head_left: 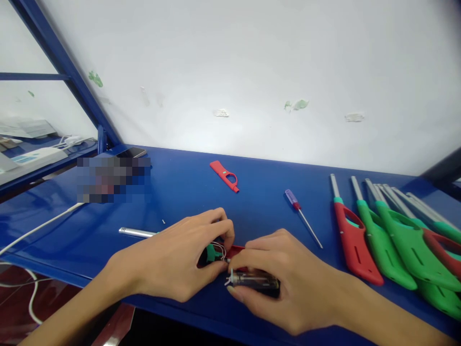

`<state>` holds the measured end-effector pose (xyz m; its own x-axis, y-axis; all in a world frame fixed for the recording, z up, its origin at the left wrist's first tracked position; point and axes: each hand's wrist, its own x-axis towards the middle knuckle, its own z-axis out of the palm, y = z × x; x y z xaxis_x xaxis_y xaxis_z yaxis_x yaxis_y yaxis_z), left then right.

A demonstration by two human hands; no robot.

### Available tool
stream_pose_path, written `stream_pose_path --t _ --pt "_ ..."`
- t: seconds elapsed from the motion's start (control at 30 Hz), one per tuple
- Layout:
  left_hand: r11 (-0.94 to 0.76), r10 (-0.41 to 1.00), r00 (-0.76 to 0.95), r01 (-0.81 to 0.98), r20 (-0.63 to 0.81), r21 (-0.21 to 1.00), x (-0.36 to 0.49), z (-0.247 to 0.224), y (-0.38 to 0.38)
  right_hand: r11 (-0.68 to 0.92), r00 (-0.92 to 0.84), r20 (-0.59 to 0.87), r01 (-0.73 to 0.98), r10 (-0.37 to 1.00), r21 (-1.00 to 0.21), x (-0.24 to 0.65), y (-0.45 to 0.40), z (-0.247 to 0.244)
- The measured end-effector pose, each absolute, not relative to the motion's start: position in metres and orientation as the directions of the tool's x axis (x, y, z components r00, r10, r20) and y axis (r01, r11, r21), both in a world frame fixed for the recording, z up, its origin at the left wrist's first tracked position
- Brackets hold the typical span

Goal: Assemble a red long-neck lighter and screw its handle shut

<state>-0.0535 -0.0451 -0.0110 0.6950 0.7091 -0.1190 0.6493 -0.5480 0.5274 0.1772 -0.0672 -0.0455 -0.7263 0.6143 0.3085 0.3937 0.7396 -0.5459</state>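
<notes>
My right hand (288, 274) grips a dark, see-through lighter fuel tank (256, 282) between thumb and fingers, its pale valve end pointing left. Close beside it, my left hand (183, 252) curls round an opened gas lighter, thumb and fingertips near thin white wires (220, 249) and a green trigger piece (212, 253). Part of the lighter's red shell (236, 251) shows between the hands; the rest is covered. Its metal barrel (137, 233) sticks out to the left from under my left hand. The other red half shell (225, 177) lies farther back on the blue table (180, 178).
A screwdriver (303, 217) with a purple handle lies right of centre. Several red and green gas lighters, including a red one (356, 245), lie along the right side. At left are a phone (132, 153), a blurred-out object and a white cable (43, 226). A white wall (252, 62) stands behind.
</notes>
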Motion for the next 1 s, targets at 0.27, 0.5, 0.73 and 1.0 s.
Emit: stream_pose_path --t 0.27,0.5,0.73,1.0 --pt "-0.515 0.727 0.674 0.661 -0.132 0.546 -0.0565 -0.0094 -0.042 0.734 -0.722 0.304 0.401 0.621 -0.548 0.1775 -0.0679 -0.0451" --pt "-0.515 0.733 0.668 0.671 -0.132 0.534 -0.0577 -0.0092 -0.0423 0.728 -0.723 0.293 0.405 0.625 -0.553 0.1774 -0.0672 -0.0459" --pt "-0.51 0.731 0.671 0.654 -0.119 0.559 -0.0569 -0.0093 -0.0401 0.725 -0.723 0.288 0.409 0.628 -0.554 0.1774 -0.0663 -0.0475" --pt "-0.491 0.738 0.664 0.651 -0.121 0.578 -0.0577 -0.0106 -0.0387 0.723 -0.729 0.285 0.395 0.622 -0.567 0.177 -0.0663 -0.0457"
